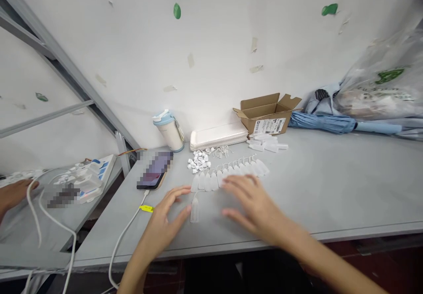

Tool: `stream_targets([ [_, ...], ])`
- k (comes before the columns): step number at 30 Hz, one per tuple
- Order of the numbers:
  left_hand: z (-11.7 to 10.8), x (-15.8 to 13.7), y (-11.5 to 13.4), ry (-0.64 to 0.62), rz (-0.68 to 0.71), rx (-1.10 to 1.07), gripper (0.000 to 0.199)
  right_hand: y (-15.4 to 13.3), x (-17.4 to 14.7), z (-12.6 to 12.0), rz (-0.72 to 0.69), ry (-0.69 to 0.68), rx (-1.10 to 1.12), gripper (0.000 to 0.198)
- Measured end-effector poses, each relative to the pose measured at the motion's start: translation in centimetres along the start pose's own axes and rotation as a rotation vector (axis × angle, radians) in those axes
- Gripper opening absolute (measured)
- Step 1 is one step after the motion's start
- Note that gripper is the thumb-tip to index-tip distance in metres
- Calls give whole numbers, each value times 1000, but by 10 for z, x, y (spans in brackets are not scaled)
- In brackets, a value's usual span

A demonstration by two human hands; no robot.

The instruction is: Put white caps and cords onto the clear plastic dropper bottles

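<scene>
No words or numbers can be read. On the small open brown cardboard box, a white rectangular paper label bears dark print and a barcode (too small to make out); the crumpled translucent plastic bag shows a green emblem above blurred lettering.

A grey table stands against a tape-marked white wall

On your left lies a phone on a white cable — a yellow tag around it — and behind stands a tumbler; far right, a blue umbrella lies before a plastic bag.
</scene>
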State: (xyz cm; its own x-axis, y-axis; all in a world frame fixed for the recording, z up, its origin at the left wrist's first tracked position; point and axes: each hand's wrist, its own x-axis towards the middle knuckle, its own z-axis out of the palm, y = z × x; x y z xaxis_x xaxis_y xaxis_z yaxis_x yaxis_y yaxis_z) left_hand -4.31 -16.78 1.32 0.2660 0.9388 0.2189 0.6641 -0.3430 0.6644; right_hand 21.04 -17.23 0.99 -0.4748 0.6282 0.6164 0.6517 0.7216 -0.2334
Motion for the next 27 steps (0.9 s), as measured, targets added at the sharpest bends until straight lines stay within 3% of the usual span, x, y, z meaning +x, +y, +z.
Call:
stream_targets([
  [4, 0, 49, 13, 69, 99, 29, 21, 76, 26, -27, 55, 126, -126, 27],
  [8, 25, 120, 11, 6, 183, 162, 24, 153, 33, -15, 144, 91, -231, 19],
  [12, 55, 168, 0, -43, 265, 203, 30, 199, 19, -4, 282, 149, -246, 19],
  [19, 70, 174, -11, -127, 377, 233, 42, 218, 12, -2, 314, 132, -239, 23],
  [27, 65, 155, -13, -87, 378, 232, 42, 189, 11, 3, 309, -54, -232, 26],
])
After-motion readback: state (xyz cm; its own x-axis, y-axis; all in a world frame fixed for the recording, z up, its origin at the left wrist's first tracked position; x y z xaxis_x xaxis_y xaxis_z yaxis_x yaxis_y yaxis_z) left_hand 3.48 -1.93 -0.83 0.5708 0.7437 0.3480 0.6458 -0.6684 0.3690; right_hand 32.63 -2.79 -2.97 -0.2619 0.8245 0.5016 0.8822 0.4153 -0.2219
